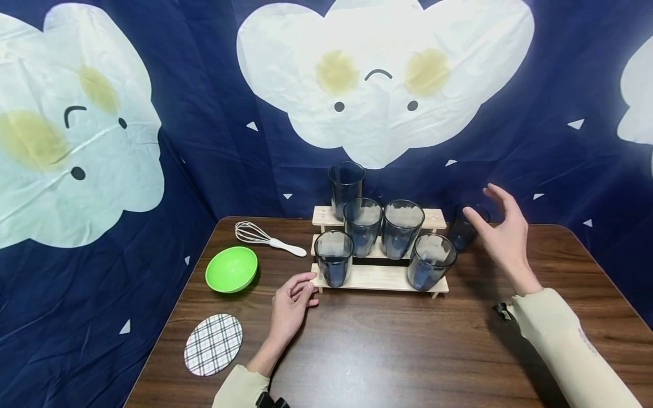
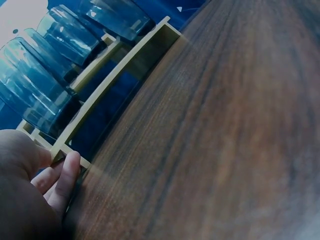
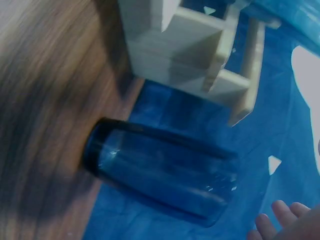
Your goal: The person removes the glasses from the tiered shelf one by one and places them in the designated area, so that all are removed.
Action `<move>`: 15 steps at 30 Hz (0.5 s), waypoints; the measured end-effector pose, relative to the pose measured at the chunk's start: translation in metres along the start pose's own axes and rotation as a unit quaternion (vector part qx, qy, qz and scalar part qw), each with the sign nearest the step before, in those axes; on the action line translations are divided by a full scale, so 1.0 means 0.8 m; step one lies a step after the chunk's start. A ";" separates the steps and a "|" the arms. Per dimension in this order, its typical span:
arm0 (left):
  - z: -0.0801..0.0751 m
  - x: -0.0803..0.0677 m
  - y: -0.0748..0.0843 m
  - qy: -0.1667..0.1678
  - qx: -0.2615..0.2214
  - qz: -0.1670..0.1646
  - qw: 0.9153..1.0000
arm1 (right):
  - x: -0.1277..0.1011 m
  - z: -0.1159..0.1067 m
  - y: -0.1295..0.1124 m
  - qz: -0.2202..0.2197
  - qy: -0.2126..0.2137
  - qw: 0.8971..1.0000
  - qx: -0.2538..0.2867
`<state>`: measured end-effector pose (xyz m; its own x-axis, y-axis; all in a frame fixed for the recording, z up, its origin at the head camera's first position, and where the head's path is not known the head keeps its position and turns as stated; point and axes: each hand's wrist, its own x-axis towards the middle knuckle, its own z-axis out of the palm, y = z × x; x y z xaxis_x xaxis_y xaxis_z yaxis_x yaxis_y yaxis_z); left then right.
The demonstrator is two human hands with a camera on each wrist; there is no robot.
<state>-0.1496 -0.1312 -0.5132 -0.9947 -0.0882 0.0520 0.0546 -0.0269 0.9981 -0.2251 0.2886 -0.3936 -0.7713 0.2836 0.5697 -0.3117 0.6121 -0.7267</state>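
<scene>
Right sleeve [image 1: 566,340], cut off; right fingers [image 1: 478,220] partly hide dark glass [image 1: 461,234]

Pale wooden rack [image 1: 380,277], three stepped tiers; five see-through dark-blue glasses [image 1: 363,238] on it, mouths up: one top left, two side by side on middle tier, one near each end of bottom; matching loose glass [image 1: 459,234] upright, just right of rack

In my head view, the right hand [image 1: 504,238] covers part of the glass [image 1: 459,234] near the far edge of the surface [image 1: 382,345], whose near edge is cut off. I can't read the right sleeve's [image 1: 561,340] faint mark.
</scene>
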 end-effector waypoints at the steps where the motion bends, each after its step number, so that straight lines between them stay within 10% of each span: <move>1: 0.000 0.000 0.000 0.000 0.000 0.001 1.000 | -0.001 0.000 -0.004 -0.003 -0.003 1.000 -0.002; 15: 0.001 0.001 -0.002 0.002 0.002 -0.001 1.000 | -0.012 0.003 -0.059 -0.043 -0.067 0.997 0.018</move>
<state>-0.1501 -0.1304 -0.5145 -0.9944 -0.0930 0.0502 0.0525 -0.0225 0.9984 -0.2045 0.2557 -0.3656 -0.8074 0.1280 0.5760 -0.3981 0.6024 -0.6919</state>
